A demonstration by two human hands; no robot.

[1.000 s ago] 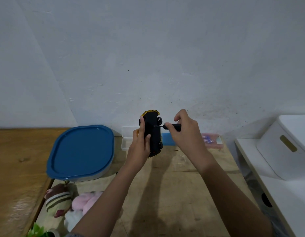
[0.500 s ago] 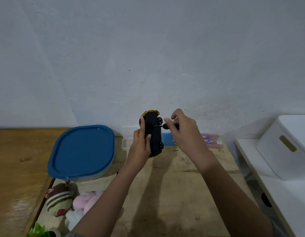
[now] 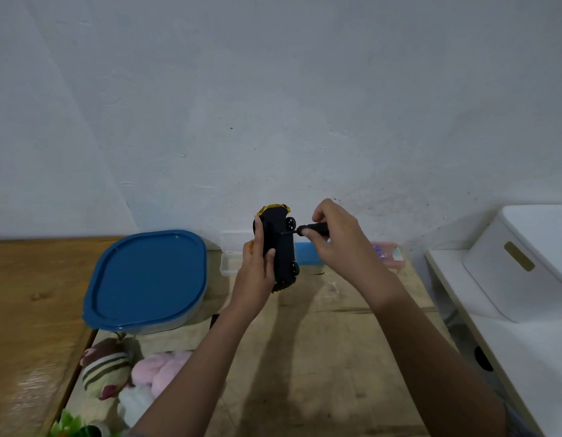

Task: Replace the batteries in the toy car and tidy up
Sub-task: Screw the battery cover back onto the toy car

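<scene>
Up off the table (image 3: 336, 357) it was: we had the toy car (image 3: 279, 250) standing on end in the air, black underside turned towards us, a gold edge showing at the top and two small wheels along its right side. Our left hand (image 3: 257, 275) was wrapped around the car from the left, thumb laid up the underside and fingers curled behind it. Our right hand (image 3: 339, 244) was closed on a small black screwdriver (image 3: 309, 230), pinching the handle at the fingertips. The thin shaft ran level to the left and its tip met the car's underside just below the upper wheel.

Below and behind the hands, against the wall, sat a small clear box (image 3: 230, 261), a blue block (image 3: 308, 254) and a pink case (image 3: 387, 254). Whatever the case held was too blurred to make out. To the left lay a big container with a blue lid (image 3: 147, 279), and nearer us on that side was a heap of soft toys: a striped one (image 3: 106, 367) and a pink one (image 3: 164, 370). Off to the right stood a white bin (image 3: 525, 263) on a white shelf.
</scene>
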